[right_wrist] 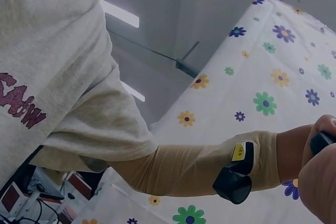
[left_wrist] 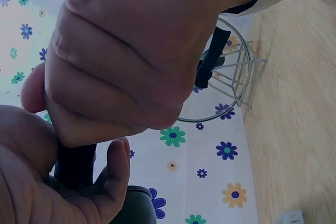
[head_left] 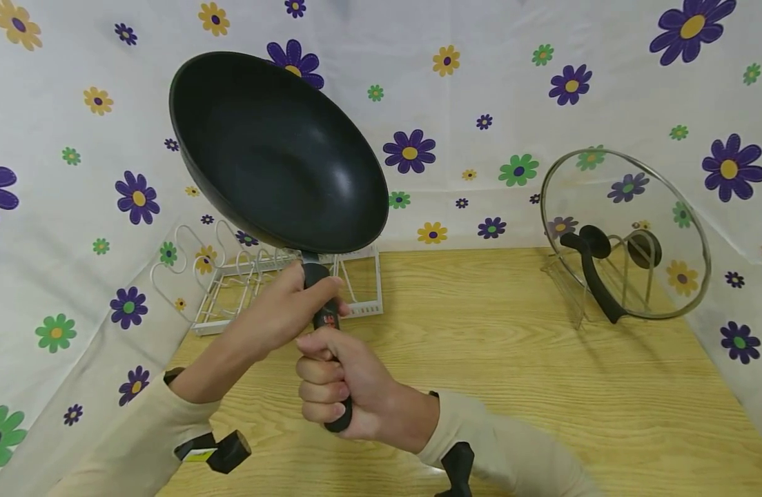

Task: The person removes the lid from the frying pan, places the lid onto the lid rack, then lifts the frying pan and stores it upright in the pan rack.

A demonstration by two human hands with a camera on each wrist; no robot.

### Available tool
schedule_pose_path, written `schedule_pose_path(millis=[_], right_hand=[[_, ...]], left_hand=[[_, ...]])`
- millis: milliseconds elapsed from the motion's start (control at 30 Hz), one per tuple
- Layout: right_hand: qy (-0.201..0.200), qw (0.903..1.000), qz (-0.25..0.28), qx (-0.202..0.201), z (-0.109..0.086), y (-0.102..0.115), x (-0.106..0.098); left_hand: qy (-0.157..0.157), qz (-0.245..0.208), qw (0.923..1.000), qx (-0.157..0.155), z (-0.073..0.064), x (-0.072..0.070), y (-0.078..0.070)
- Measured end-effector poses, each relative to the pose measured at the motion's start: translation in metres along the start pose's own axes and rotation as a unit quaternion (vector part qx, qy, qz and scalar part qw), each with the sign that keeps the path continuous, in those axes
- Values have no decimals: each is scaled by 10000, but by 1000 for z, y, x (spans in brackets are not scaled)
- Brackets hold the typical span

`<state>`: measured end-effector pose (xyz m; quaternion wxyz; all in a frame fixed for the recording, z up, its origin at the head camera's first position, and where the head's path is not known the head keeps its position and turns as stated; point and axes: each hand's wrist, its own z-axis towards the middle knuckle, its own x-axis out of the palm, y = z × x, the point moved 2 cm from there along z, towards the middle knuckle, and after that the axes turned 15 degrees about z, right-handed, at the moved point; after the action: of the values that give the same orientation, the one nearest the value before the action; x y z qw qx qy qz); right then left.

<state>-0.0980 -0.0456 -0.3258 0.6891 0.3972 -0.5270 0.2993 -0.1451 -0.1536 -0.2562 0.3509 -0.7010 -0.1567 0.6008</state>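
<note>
A black frying pan (head_left: 281, 152) is held up in the air in the head view, tilted so that its dark inside faces me. My right hand (head_left: 356, 386) grips the lower end of its black handle, fingers curled round it. Higher up, close to the pan body, my left hand (head_left: 288, 304) holds the same handle with the thumb across it. In the left wrist view the right hand (left_wrist: 121, 61) covers much of the handle, and the left hand (left_wrist: 31, 177) wraps it below. The right wrist view shows only a part of the hands at its right edge.
Behind the pan a white wire rack (head_left: 232, 290) stands on the wooden table (head_left: 480, 359). To the right, a glass lid (head_left: 660, 207) with a black handle leans upright in a wire stand (head_left: 580, 304). A flowered cloth (head_left: 468, 69) hangs round the back and sides.
</note>
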Motion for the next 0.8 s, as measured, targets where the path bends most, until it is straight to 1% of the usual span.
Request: schedule_pose_path(millis=[167,333,533,633,800], right_hand=[[213,9994,257,1,6,-4,2],[469,9982,359,-43,13,-8,3],[620,9968,494,-34,19,-12,2],[695,9959,572,-56,22,-14,2],[831,9939,719,-69,28,-17,4]], left_hand=[[15,75,9999,-77,-2,-6,1],[5,180,9997,-176,-3,-10,2],[101,150,9998,-56,-4,-14,5],[65,148,9998,-134,-5,-17,5],[-153,184,9993,-299,-7,-21,7]])
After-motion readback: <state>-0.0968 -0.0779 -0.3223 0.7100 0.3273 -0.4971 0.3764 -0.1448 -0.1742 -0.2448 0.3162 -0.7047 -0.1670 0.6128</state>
